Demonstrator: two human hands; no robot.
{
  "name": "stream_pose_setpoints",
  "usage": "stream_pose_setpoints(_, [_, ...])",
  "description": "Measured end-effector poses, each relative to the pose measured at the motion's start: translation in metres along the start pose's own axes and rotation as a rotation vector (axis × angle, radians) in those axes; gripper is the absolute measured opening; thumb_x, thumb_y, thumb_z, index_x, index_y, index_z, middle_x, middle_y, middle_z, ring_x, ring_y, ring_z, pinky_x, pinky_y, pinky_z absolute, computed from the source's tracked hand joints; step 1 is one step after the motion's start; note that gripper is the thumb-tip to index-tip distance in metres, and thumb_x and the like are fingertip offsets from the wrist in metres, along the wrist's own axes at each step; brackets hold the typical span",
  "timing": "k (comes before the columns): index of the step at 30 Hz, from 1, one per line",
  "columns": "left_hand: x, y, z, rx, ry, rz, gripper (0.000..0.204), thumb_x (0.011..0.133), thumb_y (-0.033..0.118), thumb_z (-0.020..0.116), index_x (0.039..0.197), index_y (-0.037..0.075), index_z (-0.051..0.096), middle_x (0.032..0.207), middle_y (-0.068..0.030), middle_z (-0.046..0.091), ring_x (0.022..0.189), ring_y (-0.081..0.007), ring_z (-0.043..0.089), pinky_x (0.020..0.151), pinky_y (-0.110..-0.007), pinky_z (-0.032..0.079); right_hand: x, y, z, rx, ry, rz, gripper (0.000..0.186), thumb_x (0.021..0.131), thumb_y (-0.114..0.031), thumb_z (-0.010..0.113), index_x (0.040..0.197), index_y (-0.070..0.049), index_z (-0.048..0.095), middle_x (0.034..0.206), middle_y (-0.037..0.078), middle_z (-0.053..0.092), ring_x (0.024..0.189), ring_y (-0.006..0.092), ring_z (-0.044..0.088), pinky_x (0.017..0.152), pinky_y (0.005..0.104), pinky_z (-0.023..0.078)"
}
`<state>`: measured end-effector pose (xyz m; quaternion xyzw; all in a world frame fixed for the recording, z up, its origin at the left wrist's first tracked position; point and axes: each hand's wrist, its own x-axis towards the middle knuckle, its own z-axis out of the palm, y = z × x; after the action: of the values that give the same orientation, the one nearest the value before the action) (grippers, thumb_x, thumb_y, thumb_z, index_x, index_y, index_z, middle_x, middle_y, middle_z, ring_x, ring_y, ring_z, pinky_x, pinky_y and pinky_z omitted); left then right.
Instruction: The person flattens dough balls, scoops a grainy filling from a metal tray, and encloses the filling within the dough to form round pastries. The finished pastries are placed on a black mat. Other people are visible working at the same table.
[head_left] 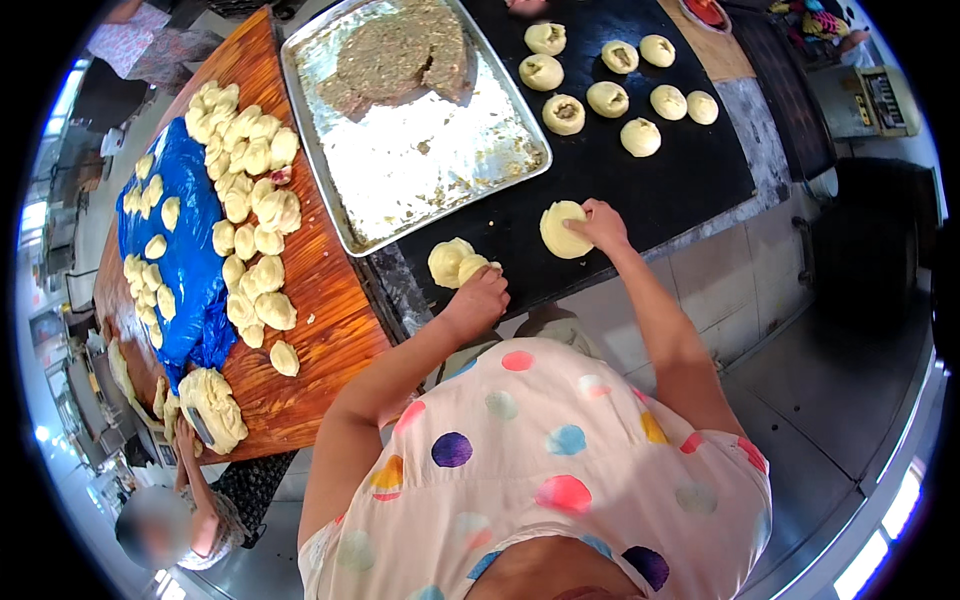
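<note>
My right hand [600, 226] pinches the right edge of a flattened round of pale dough [562, 232] on the black work surface. To its left, the closed fingers of my left hand [480, 301] grip a small dough piece [473, 268]. That piece overlaps another dough round [449, 261] lying near the front edge. Beyond my hands sits a metal tray [440, 205] with a large mound of greenish-brown filling [395, 55] at its far end. Several rounded filled buns [640, 137] stand at the far right of the black surface, some with filling showing through an opening on top.
A wooden table [330, 340] on the left holds many dough lumps [255, 220] and a blue plastic sheet [195, 250]. At its near corner, another person's hand [187, 440] is beside a big dough mass [213, 410]. A reddish bowl [706, 13] stands at the far right.
</note>
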<state>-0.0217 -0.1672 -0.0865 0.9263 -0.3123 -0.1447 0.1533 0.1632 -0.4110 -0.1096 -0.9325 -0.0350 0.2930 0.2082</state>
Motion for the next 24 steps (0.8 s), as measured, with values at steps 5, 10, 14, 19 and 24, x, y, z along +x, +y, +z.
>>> stream_pose_setpoints(5, [-0.02,0.006,0.006,-0.039,0.116,-0.04,0.029,0.079,0.025,0.069,0.098,0.004,0.066,0.119,-0.0144,0.059,0.124,-0.03,0.049,0.112,-0.043,0.033,-0.048,-0.048,-0.016,0.142,-0.039,-0.434,0.03,0.076,-0.027,0.077,0.092,-0.007,0.061,0.082,0.014,0.067,0.079,0.034,0.066,0.068,0.043,0.049])
stream_pose_setpoints(10, [-0.035,0.02,-0.009,-0.176,0.157,-0.113,0.031,0.083,0.024,0.067,0.105,0.003,0.065,0.124,-0.0151,0.059,0.125,-0.0308,0.05,0.113,-0.045,0.033,-0.029,-0.098,0.022,0.214,-0.054,-0.556,0.027,0.08,-0.027,0.074,0.093,-0.007,0.06,0.082,0.014,0.068,0.08,0.0361,0.066,0.069,0.044,0.05])
stream_pose_setpoints(14, [-0.037,0.021,-0.036,-0.414,0.12,-0.287,0.032,0.085,0.023,0.068,0.11,0.003,0.065,0.127,-0.0164,0.058,0.123,-0.0319,0.052,0.108,-0.043,0.038,0.001,-0.099,0.072,0.248,0.116,-0.256,0.032,0.077,-0.031,0.078,0.09,-0.006,0.063,0.083,0.016,0.069,0.079,0.0337,0.068,0.069,0.0429,0.052])
stream_pose_setpoints(19, [-0.021,0.016,-0.039,-1.559,0.572,-0.853,0.038,0.094,0.03,0.063,0.122,0.005,0.059,0.118,-0.0098,0.063,0.114,-0.0254,0.059,0.097,-0.039,0.047,-0.06,-0.116,0.027,0.407,0.121,-0.557,0.023,0.079,-0.018,0.077,0.087,-0.004,0.061,0.081,0.011,0.066,0.07,0.0287,0.065,0.062,0.0369,0.051])
stream_pose_setpoints(24, [0.002,-0.014,-0.073,-2.584,0.717,-0.571,0.044,0.094,0.041,0.062,0.123,0.008,0.056,0.116,-0.0076,0.063,0.108,-0.0203,0.062,0.091,-0.039,0.054,-0.104,-0.159,-0.022,0.35,-0.108,-0.792,0.029,0.08,-0.025,0.076,0.098,-0.007,0.064,0.098,0.01,0.066,0.086,0.028,0.067,0.073,0.036,0.054])
